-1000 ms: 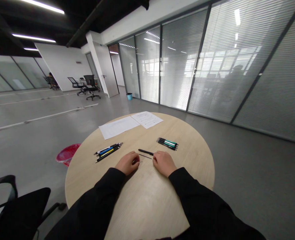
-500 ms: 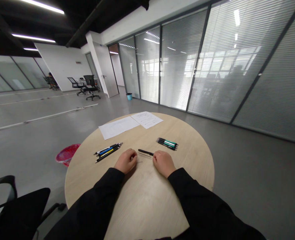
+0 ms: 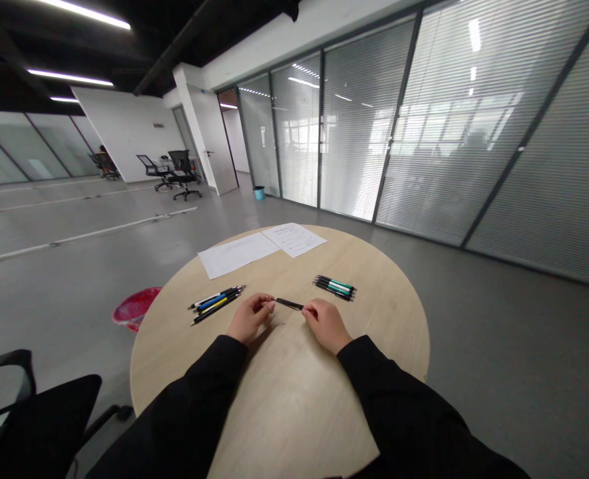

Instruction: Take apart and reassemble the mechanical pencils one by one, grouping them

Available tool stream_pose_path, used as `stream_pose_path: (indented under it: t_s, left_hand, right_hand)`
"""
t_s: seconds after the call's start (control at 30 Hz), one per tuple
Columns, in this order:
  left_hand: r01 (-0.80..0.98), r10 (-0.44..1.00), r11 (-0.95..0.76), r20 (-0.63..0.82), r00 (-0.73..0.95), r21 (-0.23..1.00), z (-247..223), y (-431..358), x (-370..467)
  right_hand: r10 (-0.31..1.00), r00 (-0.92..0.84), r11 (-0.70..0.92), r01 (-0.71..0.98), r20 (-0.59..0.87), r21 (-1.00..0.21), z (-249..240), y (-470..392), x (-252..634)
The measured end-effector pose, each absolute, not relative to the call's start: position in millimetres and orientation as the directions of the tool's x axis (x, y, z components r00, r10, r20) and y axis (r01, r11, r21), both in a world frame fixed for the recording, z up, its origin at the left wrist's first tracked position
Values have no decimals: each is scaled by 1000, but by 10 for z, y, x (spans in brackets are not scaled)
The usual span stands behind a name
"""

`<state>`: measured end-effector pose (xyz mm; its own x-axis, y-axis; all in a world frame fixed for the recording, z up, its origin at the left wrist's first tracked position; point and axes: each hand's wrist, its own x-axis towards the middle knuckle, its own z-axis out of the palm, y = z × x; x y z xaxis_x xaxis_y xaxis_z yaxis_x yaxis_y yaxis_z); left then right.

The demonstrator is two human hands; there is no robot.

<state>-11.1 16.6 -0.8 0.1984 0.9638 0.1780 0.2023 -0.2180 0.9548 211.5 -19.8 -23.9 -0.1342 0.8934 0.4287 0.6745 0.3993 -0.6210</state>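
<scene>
Both hands low over the round table (image 3: 299,412), forearms in black sleeves. Black pen (image 3: 289,303) spans the gap between the grips, its ends at the two sets of fingertips. Left hand (image 3: 247,322): fingers curled, thumb toward forefinger, at the pen's left end; cannot tell whether they pinch it. Right hand (image 3: 328,327): fingers bunched, thumb tucked in, at the right end; a firm hold cannot be made out, the contact being too small. Just left of the left grip, a slanted cluster of black, blue and yellow pens (image 3: 217,305). Beyond the right grip, slightly right, green-and-black pens (image 3: 334,287) side by side. Farther out past both hands, a white sheet (image 3: 238,254) meeting a printed sheet (image 3: 295,239). Well left of the left hand, below table level, a red bin (image 3: 134,309).
</scene>
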Motion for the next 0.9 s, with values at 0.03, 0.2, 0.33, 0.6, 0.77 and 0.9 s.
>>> stream_pose_path:
  t_s: [0.03, 0.2, 0.33, 0.6, 0.77, 0.9]
  left_hand:
    - [152, 969, -193, 163, 188, 969, -13, 168, -106]
    - [24, 970, -182, 175, 169, 983, 22, 129, -71]
    - [8, 965, -209, 205, 165, 978, 50, 105, -56]
    - [7, 964, -248, 246, 101, 969, -9, 169, -116]
    - [44, 958, -286, 286, 26, 957, -38, 232, -179]
    - [72, 957, -291, 292, -1, 954, -37, 251, -201]
  right_hand:
    - [891, -145, 411, 660, 430, -629, -238, -201, 2112]
    - [888, -177, 433, 635, 425, -640, -219, -218, 2110]
    - [884, -190, 442, 635, 427, -634, -223, -221, 2108]
    - [903, -117, 366, 712, 413, -599, -203, -209, 2136]
    - [895, -34, 297, 787, 444, -540, -248, -164, 2191]
    - [924, -50, 242, 845, 380, -477, -287, -135, 2201]
